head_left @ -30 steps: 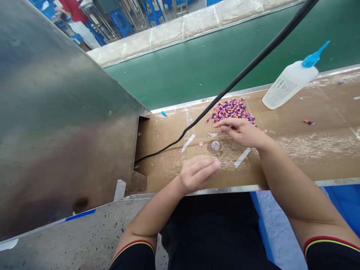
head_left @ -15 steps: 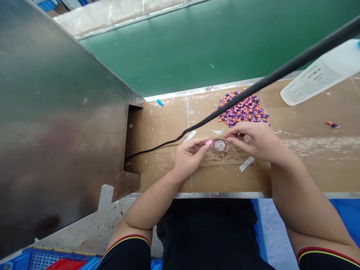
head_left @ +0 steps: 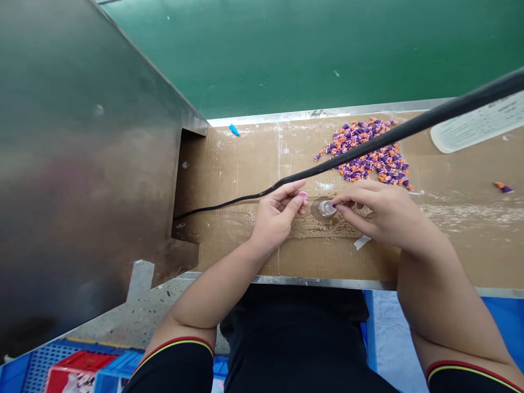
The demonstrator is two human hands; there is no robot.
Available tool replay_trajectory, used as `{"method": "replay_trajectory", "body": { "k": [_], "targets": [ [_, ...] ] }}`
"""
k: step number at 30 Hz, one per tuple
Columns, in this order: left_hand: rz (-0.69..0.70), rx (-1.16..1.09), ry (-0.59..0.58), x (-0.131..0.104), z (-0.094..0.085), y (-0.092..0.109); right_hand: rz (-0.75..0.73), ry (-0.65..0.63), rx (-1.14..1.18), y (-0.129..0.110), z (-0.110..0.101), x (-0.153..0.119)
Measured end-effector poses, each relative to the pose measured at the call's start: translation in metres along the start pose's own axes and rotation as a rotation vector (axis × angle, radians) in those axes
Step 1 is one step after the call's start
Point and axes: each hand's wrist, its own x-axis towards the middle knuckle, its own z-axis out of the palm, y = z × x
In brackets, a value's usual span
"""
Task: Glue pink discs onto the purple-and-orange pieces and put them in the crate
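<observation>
My left hand (head_left: 279,214) pinches a small pink disc (head_left: 303,195) between thumb and fingertips, just left of a small clear round dish (head_left: 326,208). My right hand (head_left: 374,212) comes from the other side with thumb and forefinger closed on a small purple piece (head_left: 334,206), mostly hidden by the fingertips. That piece is at the dish's right edge; whether it touches the dish I cannot tell. Behind my right hand lies a heap of small purple and orange pieces (head_left: 368,150) on the cardboard-covered bench (head_left: 245,245).
A black cable (head_left: 368,144) crosses above the bench and partly covers the heap. A metal housing (head_left: 98,164) stands left. A translucent bottle (head_left: 470,125) lies back right; a blue tip (head_left: 233,130) and a loose purple-orange piece (head_left: 503,187) lie apart. Behind runs a green surface (head_left: 286,60).
My right fingertips have moved in to the dish's right edge with the small purple piece. My left hand still holds the pink disc. The camera view has tilted down slightly.
</observation>
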Motion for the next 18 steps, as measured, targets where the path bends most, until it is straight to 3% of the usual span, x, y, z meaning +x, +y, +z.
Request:
{"method": "replay_trajectory", "body": {
  "k": [9, 18],
  "targets": [
    [-0.166, -0.174, -0.067, -0.003, 0.002, 0.005, 0.059, -0.028, 0.009, 0.005, 0.006, -0.001],
    [-0.189, -0.202, -0.096, -0.003, 0.001, 0.005, 0.189, 0.007, 0.08, 0.008, -0.014, -0.003]
  ]
}}
